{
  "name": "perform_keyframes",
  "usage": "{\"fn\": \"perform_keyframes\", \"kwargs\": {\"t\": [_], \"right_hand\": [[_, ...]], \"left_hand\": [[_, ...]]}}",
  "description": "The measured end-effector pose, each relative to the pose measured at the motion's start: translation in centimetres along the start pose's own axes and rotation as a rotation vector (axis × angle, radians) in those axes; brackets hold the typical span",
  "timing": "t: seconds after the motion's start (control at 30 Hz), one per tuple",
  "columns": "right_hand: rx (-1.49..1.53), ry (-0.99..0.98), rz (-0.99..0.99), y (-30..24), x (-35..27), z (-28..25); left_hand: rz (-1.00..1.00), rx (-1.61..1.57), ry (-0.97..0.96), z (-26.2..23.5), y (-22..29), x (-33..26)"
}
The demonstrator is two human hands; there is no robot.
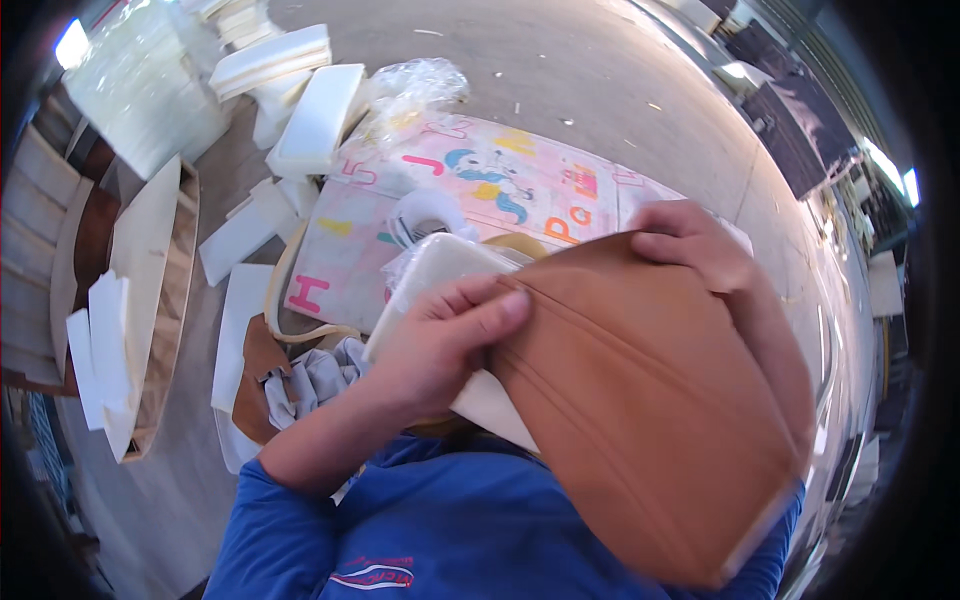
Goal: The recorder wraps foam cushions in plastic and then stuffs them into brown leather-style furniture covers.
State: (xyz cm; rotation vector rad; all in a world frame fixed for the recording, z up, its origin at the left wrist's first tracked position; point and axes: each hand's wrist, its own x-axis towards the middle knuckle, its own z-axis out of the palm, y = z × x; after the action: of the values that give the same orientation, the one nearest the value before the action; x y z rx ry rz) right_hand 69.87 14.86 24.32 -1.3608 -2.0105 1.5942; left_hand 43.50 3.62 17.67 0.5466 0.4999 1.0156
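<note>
A tan leather-like cover is partly drawn over a white foam cushion, held up close in front of me. My left hand grips the cover's seamed edge together with the cushion at its left side. My right hand clamps the cover's far upper corner. The cover hides most of the cushion and my right forearm. My sleeves are blue.
A colourful cartoon play mat lies on the concrete floor below. White foam blocks and clear plastic wrap lie at the upper left. Wooden frame parts stand at the left. Grey cloth and a brown leather scrap lie near my left elbow.
</note>
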Motion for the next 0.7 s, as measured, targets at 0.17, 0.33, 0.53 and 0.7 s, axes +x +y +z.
{"fn": "perform_keyframes", "kwargs": {"t": [0.17,0.33,0.53,0.7], "right_hand": [[0.152,-0.079,0.038,4.9,10.7,4.5],[-0.030,-0.099,-0.018,5.9,15.6,7.7],[-0.626,-0.081,-0.129,7.4,17.8,8.2],[-1.005,-0.186,-0.119,5.2,16.5,9.7]], "left_hand": [[0.089,0.241,0.391,-7.3,1.6,1.3],[0.023,0.334,0.530,-12.3,1.7,1.7],[-0.101,0.723,0.454,-15.8,0.6,1.9],[-0.181,0.181,0.448,-15.6,-1.9,0.8]]}}
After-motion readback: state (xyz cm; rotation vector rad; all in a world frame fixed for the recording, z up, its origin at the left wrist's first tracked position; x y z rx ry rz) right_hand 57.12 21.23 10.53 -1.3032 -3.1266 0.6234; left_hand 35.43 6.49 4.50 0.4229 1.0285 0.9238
